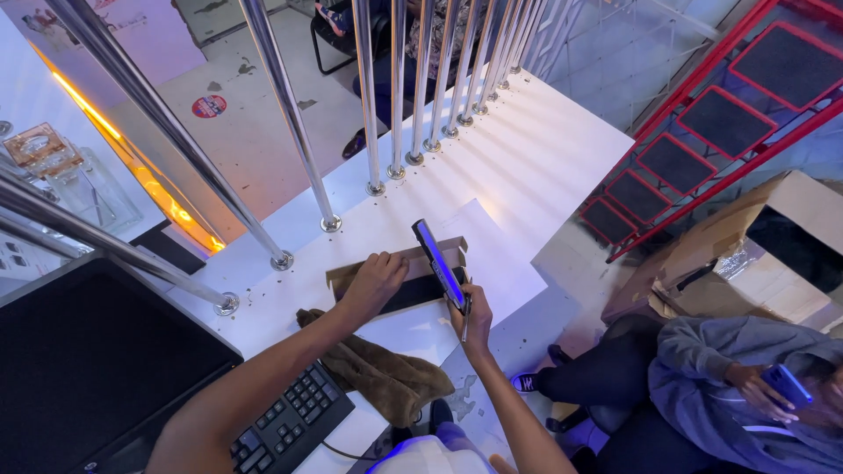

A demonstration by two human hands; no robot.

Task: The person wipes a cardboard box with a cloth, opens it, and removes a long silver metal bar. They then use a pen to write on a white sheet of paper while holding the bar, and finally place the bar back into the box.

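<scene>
My left hand point(373, 283) rests palm down on a small open cardboard box point(344, 276) with a dark inside, lying on the white counter point(527, 158). My right hand point(474, 318) holds a slim dark rectangular device point(437, 261) with a blue-lit face, tilted up over the box's right end. A thin metal pen-like tool also sticks down from that hand. A white sheet of paper point(492, 254) lies under the box.
Chrome railing posts point(290, 114) line the counter's far edge. A brown cloth point(378, 373) and black keyboard point(285, 426) lie near me, beside a dark monitor point(88, 360). A seated person with a phone point(786, 384) is at the lower right, by a cardboard box point(773, 254) and red stairs point(702, 132).
</scene>
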